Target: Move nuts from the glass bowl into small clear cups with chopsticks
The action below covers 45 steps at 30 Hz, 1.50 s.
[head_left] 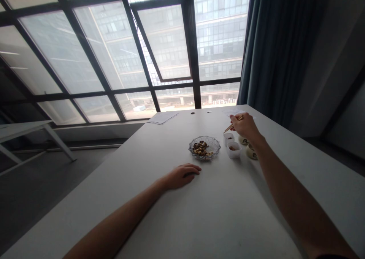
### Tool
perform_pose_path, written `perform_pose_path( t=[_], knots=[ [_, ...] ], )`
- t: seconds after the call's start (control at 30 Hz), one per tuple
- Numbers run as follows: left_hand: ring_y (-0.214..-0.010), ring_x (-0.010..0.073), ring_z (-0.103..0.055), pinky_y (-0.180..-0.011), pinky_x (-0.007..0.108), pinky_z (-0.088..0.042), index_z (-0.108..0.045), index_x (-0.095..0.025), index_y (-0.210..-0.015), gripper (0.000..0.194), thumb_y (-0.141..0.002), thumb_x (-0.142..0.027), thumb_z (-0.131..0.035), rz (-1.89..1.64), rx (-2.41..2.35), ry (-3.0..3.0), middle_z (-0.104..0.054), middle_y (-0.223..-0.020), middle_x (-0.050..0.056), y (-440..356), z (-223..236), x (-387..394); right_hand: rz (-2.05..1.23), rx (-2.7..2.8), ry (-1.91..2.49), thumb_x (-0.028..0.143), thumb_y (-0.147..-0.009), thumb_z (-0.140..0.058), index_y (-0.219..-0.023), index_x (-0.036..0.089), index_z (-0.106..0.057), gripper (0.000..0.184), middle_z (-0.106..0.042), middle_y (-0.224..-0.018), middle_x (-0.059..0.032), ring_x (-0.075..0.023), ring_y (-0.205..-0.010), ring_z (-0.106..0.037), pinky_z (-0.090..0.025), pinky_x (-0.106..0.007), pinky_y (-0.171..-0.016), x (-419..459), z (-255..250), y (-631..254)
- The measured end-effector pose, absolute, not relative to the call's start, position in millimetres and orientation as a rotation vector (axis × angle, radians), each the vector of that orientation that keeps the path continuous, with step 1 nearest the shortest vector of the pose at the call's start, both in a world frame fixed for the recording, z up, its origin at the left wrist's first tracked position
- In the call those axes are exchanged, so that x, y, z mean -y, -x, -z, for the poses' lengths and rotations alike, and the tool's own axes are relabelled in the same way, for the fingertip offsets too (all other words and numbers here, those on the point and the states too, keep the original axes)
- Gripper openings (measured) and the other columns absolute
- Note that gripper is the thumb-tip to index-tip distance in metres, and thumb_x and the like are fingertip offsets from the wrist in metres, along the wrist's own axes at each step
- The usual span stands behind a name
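My right hand [245, 126] is raised above the far side of the white table [199, 213] and holds a pair of wooden chopsticks [232, 127] with tips pointing left. Below it stand two small white square cups [234, 150] [228, 138], each with a little dark food inside. Two cream ceramic pots [252, 151] [243, 140] with dark markings sit just to their right. A cut-glass dish [204, 148] holds a pile of brown and tan nuts or beans. My left hand [182, 176] rests on the tabletop near the dish, fingers lightly curled around nothing.
Loose white papers [163, 117] lie at the table's far edge, with another sheet [236, 113] behind my right hand. Beyond the table are a large window [171, 50] and a dark blue curtain [273, 50]. A second table [23, 131] stands at the left.
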<state>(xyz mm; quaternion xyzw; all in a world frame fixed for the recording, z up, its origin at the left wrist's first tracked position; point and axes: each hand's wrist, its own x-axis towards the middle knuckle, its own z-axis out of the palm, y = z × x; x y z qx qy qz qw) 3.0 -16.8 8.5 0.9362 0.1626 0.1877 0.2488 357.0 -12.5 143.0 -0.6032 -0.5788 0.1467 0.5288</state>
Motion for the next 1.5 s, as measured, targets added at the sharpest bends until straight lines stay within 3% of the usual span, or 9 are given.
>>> perform_pose_path(
  t=[0.2, 0.53, 0.9, 1.3, 1.5],
  knots=[
    [-0.127, 0.0215, -0.064, -0.113, 0.033, -0.048, -0.070, -0.022, -0.126, 0.029, -0.103, -0.025, -0.053, -0.501, -0.442, -2.560, -0.068, -0.137, 0.010, -9.5, -9.6, 14.7, -0.708, 1.334, 1.321, 0.037, -0.096, -0.071, -0.068, 0.014, -0.065, 0.036, -0.072, -0.061, -0.0095, -0.0197, -0.050, -0.073, -0.060, -0.025, -0.046, 14.6, -141.0, -328.3],
    [-0.127, 0.0222, -0.064, -0.113, 0.033, -0.049, -0.070, -0.022, -0.126, 0.029, -0.102, -0.024, -0.055, -0.506, -0.446, -2.569, -0.068, -0.137, 0.010, -14.5, -17.1, 20.7, -0.878, 1.435, 1.279, 0.033, -0.097, -0.070, -0.065, 0.014, -0.064, 0.037, -0.072, -0.058, -0.0094, -0.0207, -0.053, -0.074, -0.059, -0.023, -0.047, 10.7, -117.6, -302.6],
    [-0.126, 0.0217, -0.064, -0.112, 0.033, -0.049, -0.070, -0.022, -0.125, 0.028, -0.102, -0.023, -0.055, -0.517, -0.443, -2.566, -0.069, -0.136, 0.009, -14.0, -15.9, 20.1, -0.765, 1.407, 1.311, 0.029, -0.101, -0.061, -0.062, 0.014, -0.065, 0.042, -0.071, -0.057, -0.0107, -0.0205, -0.051, -0.073, -0.059, -0.024, -0.047, 12.2, -120.8, -303.1],
    [-0.126, 0.0222, -0.064, -0.112, 0.034, -0.049, -0.070, -0.022, -0.126, 0.028, -0.103, -0.025, -0.054, -0.510, -0.426, -2.561, -0.068, -0.137, 0.010, -13.3, -14.9, 18.8, -0.754, 1.459, 1.322, 0.028, -0.098, -0.066, -0.066, 0.012, -0.067, 0.036, -0.072, -0.062, -0.0109, -0.0206, -0.053, -0.074, -0.059, -0.023, -0.047, 12.8, -122.0, -304.6],
    [-0.126, 0.0222, -0.064, -0.112, 0.034, -0.048, -0.070, -0.021, -0.125, 0.028, -0.103, -0.025, -0.054, -0.506, -0.428, -2.562, -0.068, -0.137, 0.011, -14.6, -17.7, 20.1, -0.670, 1.514, 1.317, 0.035, -0.100, -0.063, -0.064, 0.013, -0.067, 0.042, -0.071, -0.060, -0.0105, -0.0200, -0.053, -0.074, -0.057, -0.021, -0.047, 9.0, -114.7, -304.8]
  ],
)
